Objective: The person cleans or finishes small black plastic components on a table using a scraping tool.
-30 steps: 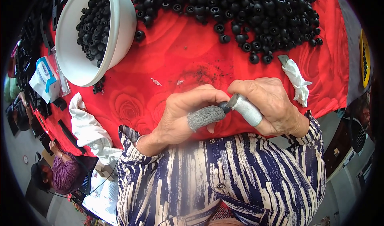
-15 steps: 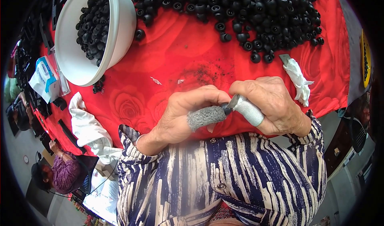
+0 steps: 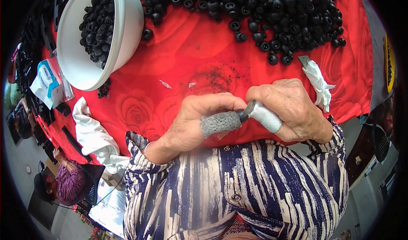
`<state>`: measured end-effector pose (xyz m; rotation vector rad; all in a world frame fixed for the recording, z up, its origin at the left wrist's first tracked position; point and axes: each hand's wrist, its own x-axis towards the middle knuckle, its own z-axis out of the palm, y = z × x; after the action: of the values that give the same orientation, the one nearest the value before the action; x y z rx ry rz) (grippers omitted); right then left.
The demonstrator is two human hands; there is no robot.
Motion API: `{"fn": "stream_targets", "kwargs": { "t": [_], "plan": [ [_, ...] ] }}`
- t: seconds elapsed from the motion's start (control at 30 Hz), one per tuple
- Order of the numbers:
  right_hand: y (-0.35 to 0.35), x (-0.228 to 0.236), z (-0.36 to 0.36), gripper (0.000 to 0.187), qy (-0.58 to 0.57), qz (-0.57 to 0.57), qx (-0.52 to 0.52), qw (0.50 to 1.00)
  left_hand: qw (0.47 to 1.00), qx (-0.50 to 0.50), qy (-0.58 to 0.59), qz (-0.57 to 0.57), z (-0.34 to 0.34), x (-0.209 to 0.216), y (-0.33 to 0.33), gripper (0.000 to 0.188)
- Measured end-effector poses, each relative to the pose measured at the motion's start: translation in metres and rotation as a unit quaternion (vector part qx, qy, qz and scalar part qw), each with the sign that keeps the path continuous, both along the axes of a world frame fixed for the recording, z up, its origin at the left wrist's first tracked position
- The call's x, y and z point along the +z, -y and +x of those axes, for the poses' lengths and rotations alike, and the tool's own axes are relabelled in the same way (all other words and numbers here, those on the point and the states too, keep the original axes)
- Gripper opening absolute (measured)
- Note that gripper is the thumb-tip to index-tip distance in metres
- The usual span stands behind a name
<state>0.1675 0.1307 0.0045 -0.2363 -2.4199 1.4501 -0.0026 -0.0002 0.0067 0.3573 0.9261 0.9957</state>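
Note:
Low over the near part of the table, my two hands meet. My left hand (image 3: 185, 121), its thumb wrapped in a grey fuzzy covering, pinches a small black rounded piece (image 3: 242, 116), mostly hidden by the fingers. My right hand (image 3: 295, 108), with a white wrap on its thumb, grips a short metal blade (image 3: 249, 108) pressed against that piece. How the blade is held inside the fingers is hidden. A large heap of black rounded pieces with holes (image 3: 293, 14) lies at the far side. More such pieces (image 3: 97, 27) fill part of a white bowl (image 3: 129, 40).
Black crumbs (image 3: 223, 76) and white scraps (image 3: 165, 84) dot the red tablecloth (image 3: 178, 53). A blade with a white-wrapped handle (image 3: 318, 85) lies right of my hands. At left are a white cloth (image 3: 91, 131) and a blue-white packet (image 3: 47, 82). Another person (image 3: 70, 182) sits at far left.
Both hands keep nearly the same pose, the black piece and the blade still between them. Only a very slight shift shows.

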Motion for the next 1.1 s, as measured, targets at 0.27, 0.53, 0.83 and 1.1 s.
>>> {"fn": "stream_targets", "kwargs": {
  "t": [0.27,0.53,0.83,1.1],
  "plan": [
    [-0.011,0.002,0.003,0.018,0.034,-0.008,0.066,0.997,0.997,0.024,0.061,-0.029,0.010,0.002,0.001,0.022],
    [0.003,0.001,0.005,0.016,-0.056,-0.111,0.170,0.977,0.970,0.154,0.186,-0.008,0.001,-0.008,-0.006,0.023],
    [-0.003,0.006,0.000,0.051,-0.114,0.035,0.004,0.993,0.975,0.138,0.175,-0.025,0.007,-0.005,0.000,0.025],
    [0.004,0.001,-0.006,0.062,-0.095,0.112,0.004,0.989,0.975,0.149,0.166,-0.013,0.008,-0.010,-0.001,0.027]
  ]
}}
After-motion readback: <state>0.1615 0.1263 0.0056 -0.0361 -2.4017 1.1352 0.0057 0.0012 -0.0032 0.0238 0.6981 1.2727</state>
